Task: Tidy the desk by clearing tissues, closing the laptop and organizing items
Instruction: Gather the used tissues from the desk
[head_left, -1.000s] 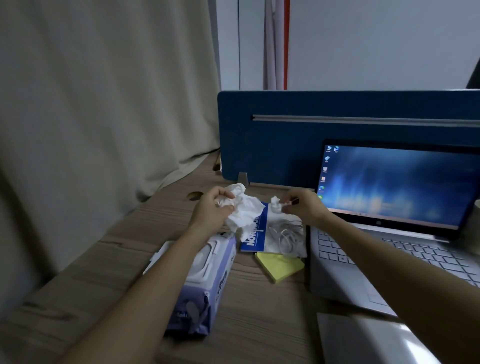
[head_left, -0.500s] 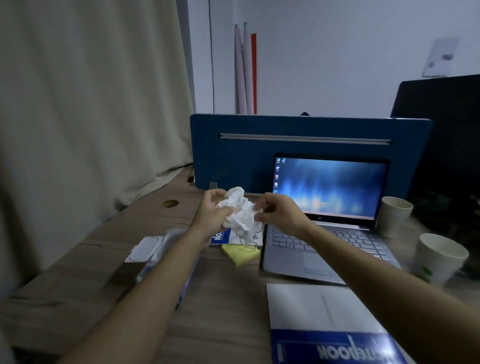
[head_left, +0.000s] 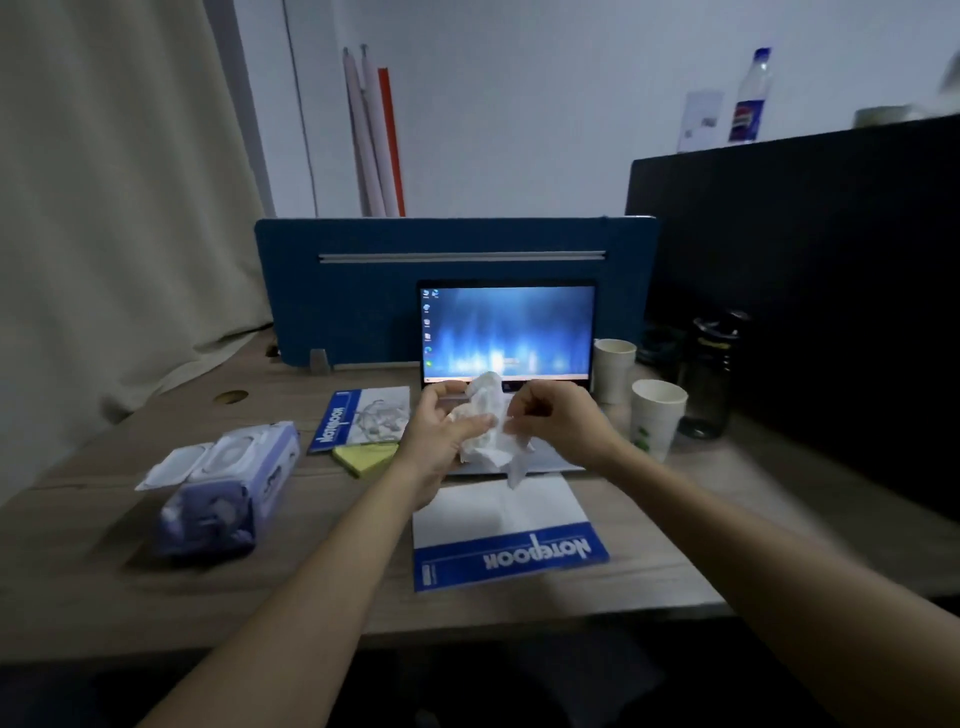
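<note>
Head view: left hand (head_left: 441, 436) and right hand (head_left: 556, 423) both grip crumpled tissues (head_left: 485, 434) above open laptop (head_left: 506, 332); loose tail may snag, tear or drop onto keyboard

Crumpled white tissues (head_left: 485, 423) held above the open, lit laptop (head_left: 506, 332)

— From where I stand I see two bare forearms, the left forearm (head_left: 311, 577) and the right forearm (head_left: 748, 545). Is any sleeve on them?

— No sleeve reaches into view. The left hand (head_left: 436, 441) and the right hand (head_left: 561, 423) wear no glove, and I see no ring, watch or bracelet at the wrists.
</note>
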